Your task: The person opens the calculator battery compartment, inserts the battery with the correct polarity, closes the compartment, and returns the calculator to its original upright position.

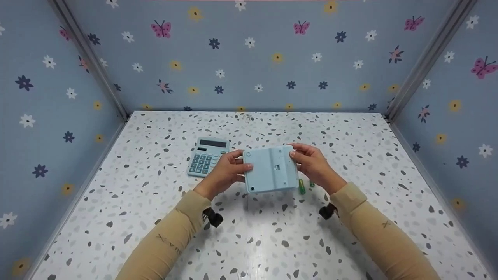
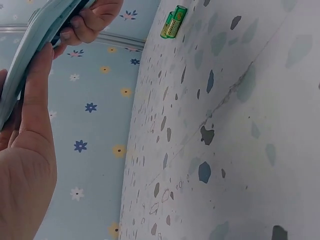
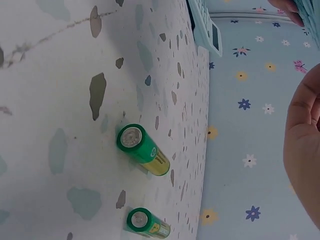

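Observation:
Both hands hold a light-blue calculator above the table, its back facing the head camera. A raised band with a small latch runs along that back. My left hand grips its left edge, thumb on the back. At the opposite edge my right hand pinches the upper corner between thumb and fingers. Its key side is mostly hidden. Two green batteries, one nearer the calculator and another beside it, lie on the table below the right hand.
A second light-blue calculator lies face up on the speckled white table, behind the left hand. Blue patterned walls enclose the table at the back and both sides.

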Motion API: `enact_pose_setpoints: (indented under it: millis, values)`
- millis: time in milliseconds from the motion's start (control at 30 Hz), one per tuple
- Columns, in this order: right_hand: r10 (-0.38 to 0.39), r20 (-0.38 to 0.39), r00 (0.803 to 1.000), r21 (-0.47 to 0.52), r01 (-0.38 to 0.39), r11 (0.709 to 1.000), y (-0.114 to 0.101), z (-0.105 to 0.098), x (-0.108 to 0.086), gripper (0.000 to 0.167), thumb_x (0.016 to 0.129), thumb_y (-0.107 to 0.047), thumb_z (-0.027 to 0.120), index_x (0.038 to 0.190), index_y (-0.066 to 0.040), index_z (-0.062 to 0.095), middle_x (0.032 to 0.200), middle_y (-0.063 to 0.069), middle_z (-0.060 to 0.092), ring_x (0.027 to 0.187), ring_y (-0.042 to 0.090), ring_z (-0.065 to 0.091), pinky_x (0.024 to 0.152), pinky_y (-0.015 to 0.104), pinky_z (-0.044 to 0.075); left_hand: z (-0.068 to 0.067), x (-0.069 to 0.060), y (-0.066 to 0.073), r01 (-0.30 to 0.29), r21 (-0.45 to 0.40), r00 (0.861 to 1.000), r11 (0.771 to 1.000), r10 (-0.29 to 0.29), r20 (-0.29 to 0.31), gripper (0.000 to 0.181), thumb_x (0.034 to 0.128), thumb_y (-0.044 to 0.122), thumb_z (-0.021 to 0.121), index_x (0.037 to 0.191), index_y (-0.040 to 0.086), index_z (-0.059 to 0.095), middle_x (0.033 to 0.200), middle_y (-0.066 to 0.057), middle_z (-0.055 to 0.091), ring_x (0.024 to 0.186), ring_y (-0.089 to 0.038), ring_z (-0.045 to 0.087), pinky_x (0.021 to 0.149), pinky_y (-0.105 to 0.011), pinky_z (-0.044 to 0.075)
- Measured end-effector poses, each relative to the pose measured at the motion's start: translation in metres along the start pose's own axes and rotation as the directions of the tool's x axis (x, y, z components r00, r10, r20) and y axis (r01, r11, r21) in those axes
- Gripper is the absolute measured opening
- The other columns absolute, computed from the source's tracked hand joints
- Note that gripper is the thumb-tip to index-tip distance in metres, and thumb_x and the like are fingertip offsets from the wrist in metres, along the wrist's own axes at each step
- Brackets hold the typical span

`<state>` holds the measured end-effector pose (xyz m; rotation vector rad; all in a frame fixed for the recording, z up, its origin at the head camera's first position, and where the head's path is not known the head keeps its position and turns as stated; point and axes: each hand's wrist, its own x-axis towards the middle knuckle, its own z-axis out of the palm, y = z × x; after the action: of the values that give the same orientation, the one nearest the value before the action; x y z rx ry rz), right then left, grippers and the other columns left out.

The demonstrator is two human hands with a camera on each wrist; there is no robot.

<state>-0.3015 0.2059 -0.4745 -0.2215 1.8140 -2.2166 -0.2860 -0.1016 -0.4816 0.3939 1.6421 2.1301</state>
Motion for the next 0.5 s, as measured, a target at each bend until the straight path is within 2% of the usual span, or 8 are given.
enact_pose_setpoints:
  millis: [100, 200, 333, 500]
  values:
    - [0.007, -0.07, 0.997, -0.092, -0.013, 0.996, -0.002, 0.003, 0.0, 0.027, 0.108, -0.007, 0.065, 0.134, -0.006, 0.07, 0.108, -0.002, 0.076, 0.098, 0.011, 0.072, 0.081, 0.027, 0.064, -0.001, 0.0, -0.002, -0.001, 0.003, 1.0, 1.0, 0.001, -0.018, 0.039, 0.1026, -0.002, 0.068, 0.141, 0.002, 0.062, 0.112, -0.005, 0.081, 0.095, -0.02, 0.081, 0.078, -0.036, 0.069]
    - [-0.023, -0.134, 0.991, -0.222, -0.008, 0.975, -0.004, 0.007, -0.001, 0.034, 0.107, -0.012, 0.068, 0.14, -0.003, 0.067, 0.112, -0.001, 0.073, 0.101, 0.011, 0.069, 0.083, 0.026, 0.064, -0.001, 0.0, -0.004, 0.001, 0.003, 0.999, 1.0, -0.001, -0.042, 0.04, 0.102, -0.003, 0.068, 0.141, 0.001, 0.061, 0.113, -0.007, 0.081, 0.094, -0.02, 0.081, 0.078, -0.037, 0.069]
    - [-0.132, -0.151, 0.98, -0.376, 0.067, 0.924, -0.003, 0.011, -0.003, 0.041, 0.105, -0.015, 0.071, 0.143, 0.0, 0.065, 0.123, 0.008, 0.07, 0.104, 0.015, 0.067, 0.084, 0.024, 0.063, -0.002, -0.001, -0.004, 0.001, 0.009, 0.997, 1.0, 0.0, -0.082, 0.046, 0.1012, -0.002, 0.07, 0.145, -0.001, 0.059, 0.115, -0.009, 0.08, 0.093, -0.02, 0.081, 0.078, -0.037, 0.069]
    - [-0.268, -0.131, 0.954, -0.488, 0.173, 0.856, -0.002, 0.017, -0.008, 0.043, 0.102, -0.014, 0.076, 0.14, 0.005, 0.066, 0.129, 0.022, 0.069, 0.105, 0.016, 0.065, 0.087, 0.023, 0.058, -0.002, -0.002, -0.004, 0.001, 0.028, 0.991, 1.0, 0.002, -0.131, 0.05, 0.1011, -0.001, 0.07, 0.149, -0.002, 0.056, 0.117, -0.009, 0.079, 0.092, -0.021, 0.081, 0.077, -0.036, 0.069]
